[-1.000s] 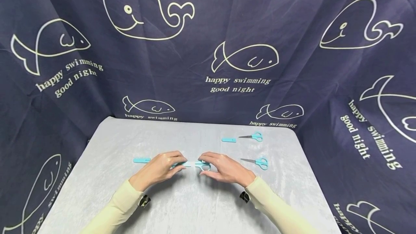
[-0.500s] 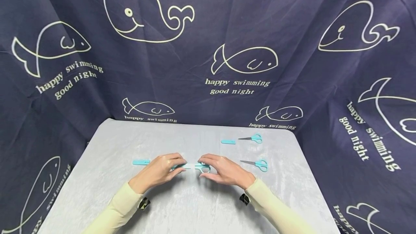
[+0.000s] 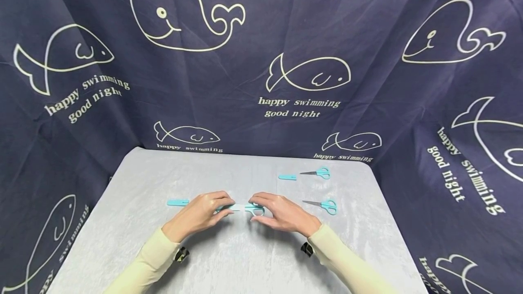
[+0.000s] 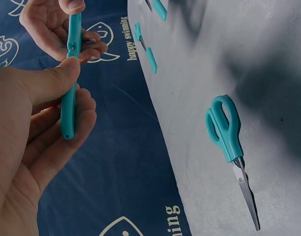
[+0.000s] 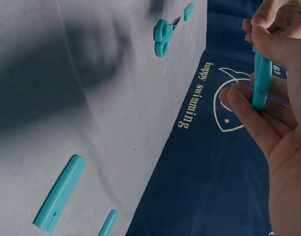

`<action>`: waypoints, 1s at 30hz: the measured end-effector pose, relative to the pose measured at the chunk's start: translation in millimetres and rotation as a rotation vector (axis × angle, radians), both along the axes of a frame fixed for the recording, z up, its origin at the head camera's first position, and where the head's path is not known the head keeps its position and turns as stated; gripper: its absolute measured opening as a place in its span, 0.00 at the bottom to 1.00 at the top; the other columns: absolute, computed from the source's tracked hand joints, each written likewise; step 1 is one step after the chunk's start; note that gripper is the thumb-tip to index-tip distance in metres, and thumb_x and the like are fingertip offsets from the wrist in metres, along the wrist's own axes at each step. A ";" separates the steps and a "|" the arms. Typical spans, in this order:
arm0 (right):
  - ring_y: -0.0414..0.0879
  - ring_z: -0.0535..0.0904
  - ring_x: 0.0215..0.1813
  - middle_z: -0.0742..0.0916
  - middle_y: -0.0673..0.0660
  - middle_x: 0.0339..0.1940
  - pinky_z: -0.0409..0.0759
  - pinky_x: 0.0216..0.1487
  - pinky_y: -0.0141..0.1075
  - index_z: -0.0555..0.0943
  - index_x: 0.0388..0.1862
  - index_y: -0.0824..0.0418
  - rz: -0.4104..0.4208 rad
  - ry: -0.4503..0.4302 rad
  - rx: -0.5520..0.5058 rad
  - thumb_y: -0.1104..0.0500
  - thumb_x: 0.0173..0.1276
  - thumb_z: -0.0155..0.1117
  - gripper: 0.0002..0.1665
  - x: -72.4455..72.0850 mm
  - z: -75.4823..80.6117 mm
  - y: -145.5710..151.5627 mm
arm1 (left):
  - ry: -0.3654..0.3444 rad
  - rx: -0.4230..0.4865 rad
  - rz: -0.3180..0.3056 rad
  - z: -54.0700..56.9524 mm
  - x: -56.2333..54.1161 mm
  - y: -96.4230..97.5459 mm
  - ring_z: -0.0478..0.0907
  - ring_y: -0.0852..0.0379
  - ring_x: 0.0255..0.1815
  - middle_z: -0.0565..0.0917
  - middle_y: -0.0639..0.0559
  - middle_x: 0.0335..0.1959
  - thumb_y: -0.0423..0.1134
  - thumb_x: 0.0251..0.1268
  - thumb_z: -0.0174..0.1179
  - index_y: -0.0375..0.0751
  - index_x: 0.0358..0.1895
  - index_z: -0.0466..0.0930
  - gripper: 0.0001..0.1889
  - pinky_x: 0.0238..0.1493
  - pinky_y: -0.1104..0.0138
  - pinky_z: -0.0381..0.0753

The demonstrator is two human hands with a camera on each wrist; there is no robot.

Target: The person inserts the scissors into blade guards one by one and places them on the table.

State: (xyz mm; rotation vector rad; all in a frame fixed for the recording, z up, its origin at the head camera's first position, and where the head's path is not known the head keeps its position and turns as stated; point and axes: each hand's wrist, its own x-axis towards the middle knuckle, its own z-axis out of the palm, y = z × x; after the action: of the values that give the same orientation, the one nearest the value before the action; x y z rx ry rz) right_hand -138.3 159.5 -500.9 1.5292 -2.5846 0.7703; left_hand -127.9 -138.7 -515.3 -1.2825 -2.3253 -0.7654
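My left hand (image 3: 206,210) pinches a teal scissors cover (image 4: 68,115) between thumb and fingers. Opposite it, my right hand (image 3: 278,211) grips the teal handles (image 5: 261,78) of a pair of scissors. Handles and cover lie in one line between the hands; in the left wrist view they meet near the left thumb tip. No bare blade shows in that view. Both hands stand above the table at its middle, with the left wrist view showing the pair held up against the curtain.
On the grey table (image 3: 245,257), uncovered scissors (image 3: 327,206) lie at right, with more scissors (image 3: 322,173) and a cover (image 3: 288,177) behind. Another cover (image 3: 177,202) lies left; uncovered scissors (image 4: 226,128) near it are hidden from the head view. Near my right hand is a cover (image 5: 59,191).
The head view shifts slightly. Both hands keep their places and their hold on the scissors and cover.
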 end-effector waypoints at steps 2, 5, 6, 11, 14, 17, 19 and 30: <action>0.40 0.85 0.55 0.87 0.53 0.58 0.86 0.58 0.35 0.83 0.61 0.60 0.000 -0.001 -0.002 0.52 0.76 0.73 0.21 -0.2 -0.1 -0.3 | 0.000 0.000 0.000 -0.3 -0.4 -0.1 0.86 0.61 0.33 0.86 0.59 0.38 0.35 0.60 0.81 0.40 0.44 0.90 0.11 0.37 0.72 0.86; 0.40 0.85 0.56 0.87 0.53 0.59 0.86 0.59 0.35 0.83 0.61 0.60 -0.001 0.001 0.000 0.52 0.76 0.73 0.21 -0.3 -0.1 -0.5 | -0.003 0.001 -0.003 -0.5 -0.7 -0.1 0.86 0.61 0.33 0.86 0.59 0.38 0.35 0.60 0.80 0.39 0.44 0.90 0.11 0.38 0.72 0.86; 0.40 0.85 0.56 0.87 0.53 0.59 0.86 0.59 0.35 0.83 0.61 0.60 -0.001 0.002 0.002 0.51 0.76 0.73 0.21 -0.3 -0.1 -0.5 | -0.004 0.002 -0.004 -0.5 -0.7 -0.1 0.86 0.61 0.33 0.87 0.59 0.38 0.35 0.60 0.80 0.39 0.44 0.90 0.11 0.38 0.73 0.86; 0.40 0.85 0.57 0.87 0.53 0.59 0.86 0.60 0.35 0.83 0.62 0.60 -0.005 0.001 0.010 0.51 0.76 0.73 0.21 -0.1 0.1 -1.0 | -0.005 0.008 -0.007 -0.5 -0.5 -0.3 0.86 0.60 0.33 0.87 0.57 0.38 0.35 0.60 0.80 0.39 0.44 0.90 0.12 0.38 0.72 0.86; 0.40 0.84 0.56 0.87 0.52 0.59 0.85 0.60 0.35 0.83 0.62 0.59 -0.007 -0.003 0.015 0.51 0.76 0.73 0.22 0.0 0.1 -1.3 | -0.003 0.008 -0.007 -0.9 -0.7 -0.5 0.86 0.60 0.34 0.87 0.57 0.39 0.35 0.60 0.80 0.40 0.44 0.90 0.11 0.38 0.72 0.86; 0.40 0.84 0.56 0.87 0.52 0.59 0.85 0.59 0.35 0.83 0.62 0.59 -0.007 -0.005 0.018 0.51 0.76 0.73 0.22 0.0 -0.1 -1.3 | -0.002 0.006 -0.009 -1.3 -0.9 -0.5 0.86 0.61 0.34 0.87 0.57 0.39 0.35 0.61 0.80 0.41 0.45 0.90 0.11 0.38 0.72 0.86; 0.40 0.84 0.55 0.87 0.53 0.59 0.85 0.59 0.35 0.83 0.62 0.60 -0.005 -0.007 0.019 0.50 0.76 0.73 0.22 -0.3 -0.2 -1.2 | 0.001 0.006 -0.009 -1.3 -1.1 -0.4 0.86 0.61 0.34 0.87 0.57 0.39 0.35 0.60 0.80 0.41 0.45 0.90 0.12 0.38 0.72 0.86; 0.41 0.85 0.55 0.88 0.56 0.59 0.86 0.59 0.37 0.83 0.62 0.63 0.003 -0.025 0.010 0.52 0.77 0.72 0.22 -1.5 -0.1 -2.0 | 0.021 0.004 -0.010 -0.7 -1.5 0.0 0.85 0.62 0.33 0.86 0.58 0.38 0.35 0.59 0.81 0.42 0.44 0.89 0.12 0.37 0.72 0.85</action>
State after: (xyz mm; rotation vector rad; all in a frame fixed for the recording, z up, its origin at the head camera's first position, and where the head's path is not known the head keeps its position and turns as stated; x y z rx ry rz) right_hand -139.8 157.5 -501.0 1.5367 -2.6078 0.7836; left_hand -129.5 -138.7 -516.0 -1.2947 -2.3018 -0.7556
